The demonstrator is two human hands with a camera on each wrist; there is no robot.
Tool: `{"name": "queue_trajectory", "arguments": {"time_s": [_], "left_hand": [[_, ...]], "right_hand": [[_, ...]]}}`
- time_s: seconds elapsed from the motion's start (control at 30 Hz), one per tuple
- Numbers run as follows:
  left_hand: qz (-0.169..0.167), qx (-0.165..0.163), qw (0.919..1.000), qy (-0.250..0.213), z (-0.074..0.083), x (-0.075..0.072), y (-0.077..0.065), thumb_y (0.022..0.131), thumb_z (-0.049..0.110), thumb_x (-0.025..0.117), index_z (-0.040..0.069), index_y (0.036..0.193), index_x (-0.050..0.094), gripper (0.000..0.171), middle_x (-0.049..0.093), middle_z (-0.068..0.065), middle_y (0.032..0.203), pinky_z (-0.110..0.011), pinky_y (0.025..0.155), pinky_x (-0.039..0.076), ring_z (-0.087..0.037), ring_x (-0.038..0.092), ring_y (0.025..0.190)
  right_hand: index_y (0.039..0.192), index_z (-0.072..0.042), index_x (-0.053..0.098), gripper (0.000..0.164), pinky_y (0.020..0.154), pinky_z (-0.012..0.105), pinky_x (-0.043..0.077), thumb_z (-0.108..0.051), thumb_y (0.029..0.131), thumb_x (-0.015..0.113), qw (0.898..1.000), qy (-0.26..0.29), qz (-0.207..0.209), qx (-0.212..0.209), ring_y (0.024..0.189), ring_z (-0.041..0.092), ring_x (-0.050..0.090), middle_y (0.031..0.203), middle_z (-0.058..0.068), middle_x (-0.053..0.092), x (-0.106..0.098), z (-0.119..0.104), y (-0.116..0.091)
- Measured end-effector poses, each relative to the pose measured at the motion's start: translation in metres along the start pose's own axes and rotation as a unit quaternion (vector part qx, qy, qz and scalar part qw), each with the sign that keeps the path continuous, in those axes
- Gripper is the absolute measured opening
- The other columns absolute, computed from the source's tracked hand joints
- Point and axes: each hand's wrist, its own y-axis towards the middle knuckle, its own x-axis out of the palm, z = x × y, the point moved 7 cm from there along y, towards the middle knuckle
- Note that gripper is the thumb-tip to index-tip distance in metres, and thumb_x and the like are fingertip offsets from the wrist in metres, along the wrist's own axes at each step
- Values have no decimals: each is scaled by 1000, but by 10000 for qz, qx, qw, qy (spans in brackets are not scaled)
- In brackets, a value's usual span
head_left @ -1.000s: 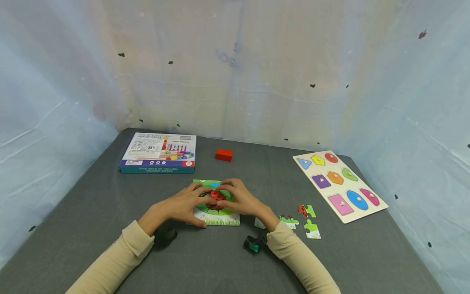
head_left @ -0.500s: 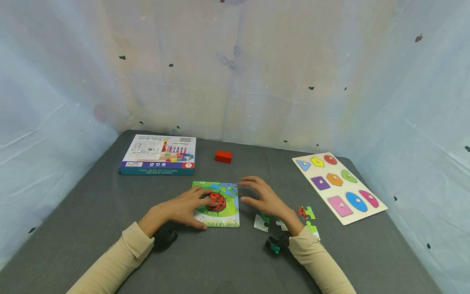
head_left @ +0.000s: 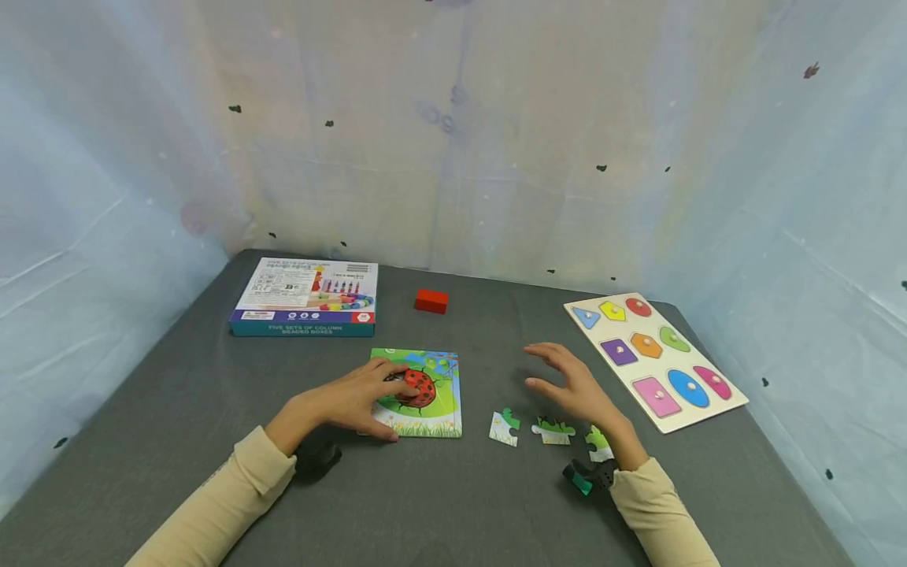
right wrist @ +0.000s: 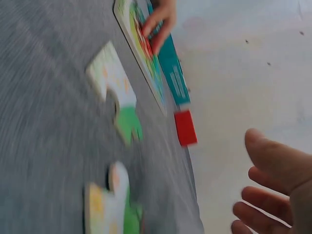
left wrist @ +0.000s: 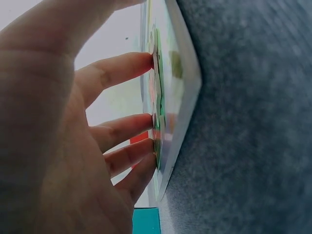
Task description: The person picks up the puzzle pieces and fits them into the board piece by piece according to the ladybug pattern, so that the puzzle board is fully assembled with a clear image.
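My left hand (head_left: 354, 398) rests on the ladybug puzzle board (head_left: 439, 417), its fingertips touching the picture and its thumb at the board's near left edge. In the left wrist view, spread fingers (left wrist: 129, 124) meet the pieces on the face of the board. To the right, my right hand (head_left: 577, 390) hovers above the table with nothing in it, fingers loosely extended. Below and beside it lie loose jigsaw pieces: a white-and-green corner piece (head_left: 503, 429), a grass piece (head_left: 554, 431) and a green-and-white piece (head_left: 599, 443), which the right wrist partly covers.
A bead-set box (head_left: 305, 295) lies at the back left, with a red block (head_left: 431, 301) to its right. A wooden shape board (head_left: 652, 358) with knobbed pieces is at the right. Plastic sheeting (head_left: 453, 157) hangs behind the dark grey table (head_left: 425, 504).
My right hand has left the puzzle board and moved right, over the loose pieces, uncovering the corner and grass pieces and hiding the red-and-green one. My left hand has stayed on the board.
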Motion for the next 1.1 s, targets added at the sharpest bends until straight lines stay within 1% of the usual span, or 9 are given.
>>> {"name": "queue_trajectory", "arguments": {"time_s": [0.13,0.3,0.47,0.53,0.6,0.7,0.83,1.0,1.1], "left_hand": [[-28,-19,10000,-64,0,-1,0,76,54,69,22,128,55,63,36,-12,141,-52,99,34,-30,31,127],[-55,-62,9999,-128,-2,0,0,76,54,69,23,129,54,63,35,-12,142,-52,98,34,-31,30,127],[-60,-64,9999,-102,-3,0,0,76,54,70,23,129,54,64,36,-12,141,-52,99,34,-31,30,128],[-69,-73,9999,-112,-2,-1,0,76,54,70,23,129,54,63,36,-12,141,-52,99,34,-31,30,128],[-82,-88,9999,-122,-2,0,0,76,54,70,23,129,54,63,36,-12,141,-52,99,34,-32,29,128],[-94,-99,9998,-120,-2,0,0,76,54,70,24,129,54,63,36,-12,142,-52,99,34,-32,29,129],[-104,-101,9998,-116,-3,0,0,76,55,70,24,130,54,64,35,-12,142,-52,99,34,-32,29,129],[-89,-115,9998,-147,-3,0,0,76,55,70,24,129,54,64,35,-12,142,-52,99,34,-32,29,129],[-80,-114,9998,-150,-3,0,0,76,55,70,24,129,54,64,35,-12,142,-53,99,34,-32,29,129]], "right_hand": [[130,5,47,52,93,49,40,-2,84,67,9995,63,-60,290,114,35,51,124,21,54,-17,-8,-11],[128,7,49,49,91,51,40,2,83,67,9984,-148,-195,511,114,38,52,122,23,56,-35,-13,-22],[127,1,52,46,92,49,41,-1,84,67,9985,-165,-268,444,116,30,51,123,20,56,-39,22,-41],[127,0,53,44,95,41,42,-2,85,66,9987,-95,-296,414,116,26,51,123,20,56,-39,38,-49],[126,1,53,44,96,33,42,0,84,66,9985,-54,-352,426,115,24,51,122,21,55,-41,43,-55],[124,5,53,44,95,29,43,3,82,67,9981,-54,-458,412,114,24,52,121,21,55,-43,47,-61],[121,6,54,46,91,36,46,4,79,70,9975,-231,-571,334,111,25,53,118,19,57,-44,49,-66],[119,3,57,44,88,42,46,-3,79,73,9964,-304,-711,333,107,28,53,114,15,59,-43,51,-71],[117,2,59,41,84,41,45,-7,80,72,9956,-347,-805,344,103,29,51,113,14,57,-40,53,-74]]}}
